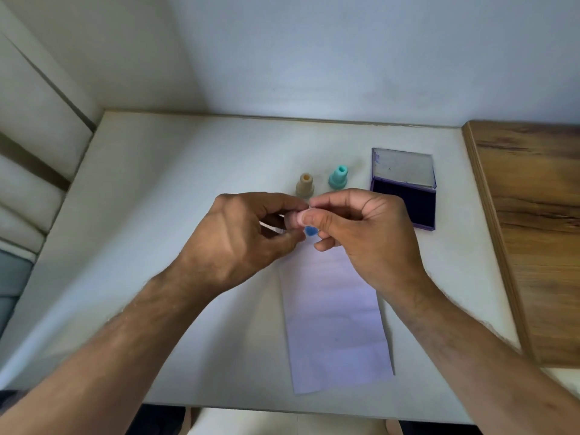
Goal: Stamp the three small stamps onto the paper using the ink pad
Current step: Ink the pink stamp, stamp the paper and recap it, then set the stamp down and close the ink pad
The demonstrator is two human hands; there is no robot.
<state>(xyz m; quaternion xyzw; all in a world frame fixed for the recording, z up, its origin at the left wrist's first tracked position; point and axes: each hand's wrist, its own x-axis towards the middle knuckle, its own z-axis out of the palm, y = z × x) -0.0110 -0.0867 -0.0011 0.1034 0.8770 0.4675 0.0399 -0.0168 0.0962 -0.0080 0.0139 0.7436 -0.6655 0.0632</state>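
Both hands meet above the top end of the white paper strip [335, 312]. My left hand [241, 243] and my right hand [361, 233] together pinch a small pink stamp [294, 218] held sideways in the air. A blue mark [310, 230] shows just under the fingers; whether it is on the paper or part of the stamp I cannot tell. A beige stamp [305, 185] and a teal stamp [338, 177] stand upright on the table behind the hands. The open purple ink pad [405, 200] lies to the right, its lid raised at the back.
The white table [157, 215] meets a wall at the back and on the left. A wooden board [533, 215] borders the table on the right. The table's front edge runs under my forearms.
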